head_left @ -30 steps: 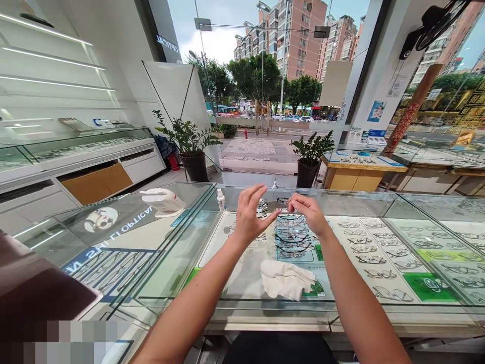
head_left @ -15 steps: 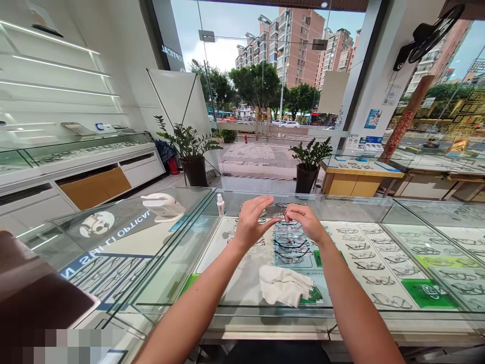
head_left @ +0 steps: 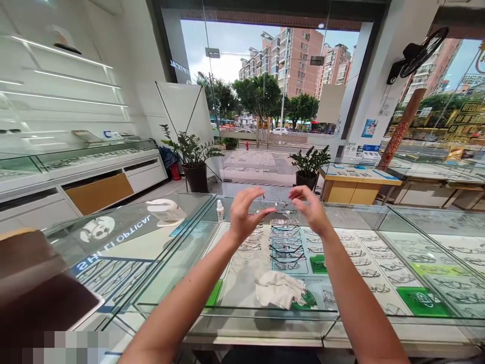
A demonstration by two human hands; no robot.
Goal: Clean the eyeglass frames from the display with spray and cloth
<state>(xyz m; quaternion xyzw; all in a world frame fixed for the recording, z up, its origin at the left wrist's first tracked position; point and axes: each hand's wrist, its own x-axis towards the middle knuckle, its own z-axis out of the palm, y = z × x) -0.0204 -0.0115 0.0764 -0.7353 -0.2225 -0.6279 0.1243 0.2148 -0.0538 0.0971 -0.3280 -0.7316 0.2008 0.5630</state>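
Observation:
My left hand point(head_left: 245, 216) and my right hand point(head_left: 311, 211) are raised side by side above the glass counter point(head_left: 182, 263). Between their fingertips is a thin, nearly clear pair of glasses point(head_left: 281, 206), each hand pinching one end. The frame is faint against the background, so its details are hard to make out. Directly below, inside the case, lies a tray with several dark-rimmed glasses point(head_left: 287, 248). A crumpled white cloth point(head_left: 278, 293) rests on the glass nearer to me.
A small white bottle point(head_left: 220, 210) and a white device point(head_left: 165, 212) stand on the counter to the left. Rows of glasses point(head_left: 379, 273) fill the case on the right. A brown object point(head_left: 38, 283) sits at the near left. Two potted plants point(head_left: 194, 156) stand by the entrance.
Both hands have risen slightly and moved apart, with the glasses now held between them. The view has tilted upward a little.

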